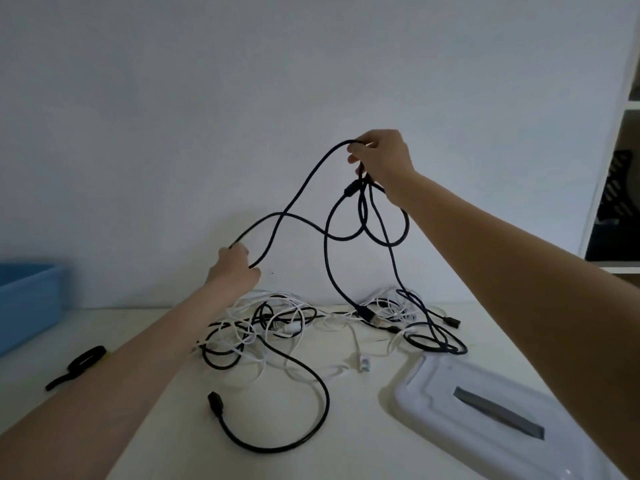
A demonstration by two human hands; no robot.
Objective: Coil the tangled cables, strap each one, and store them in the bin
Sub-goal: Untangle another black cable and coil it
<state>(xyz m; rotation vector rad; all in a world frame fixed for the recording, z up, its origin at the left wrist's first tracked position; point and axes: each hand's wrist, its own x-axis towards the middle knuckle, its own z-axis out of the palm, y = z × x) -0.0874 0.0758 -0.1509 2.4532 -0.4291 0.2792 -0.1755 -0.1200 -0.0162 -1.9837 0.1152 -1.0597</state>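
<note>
From the head view, we had our right hand raised well above the bench, its grip closed round several hanging loops of a black cable, the fingers curled over the top of the bundle. Our left hand was lower and to the left, its grip pinching a further stretch of that same cable, which ran up in an arc to the right hand. Below the loops the cable dropped back down into the tangle on the bench, a heap of white and black leads crossing one another so that we could not tell how many there were. One black lead curled out of the heap toward us, its plug lying on the bench. A black strap lay near the left edge of the bench, apart from the heap and untouched. The blue bin stood at the far left, and we could not see into it. A white lid lay at the right, just beside the heap. We judged the task to be in its early part: one cable was partly coiled and not yet free of the rest, no finished, strapped coil was in sight, and the other leads were yet to be separated, coiled, strapped and stored.
</note>
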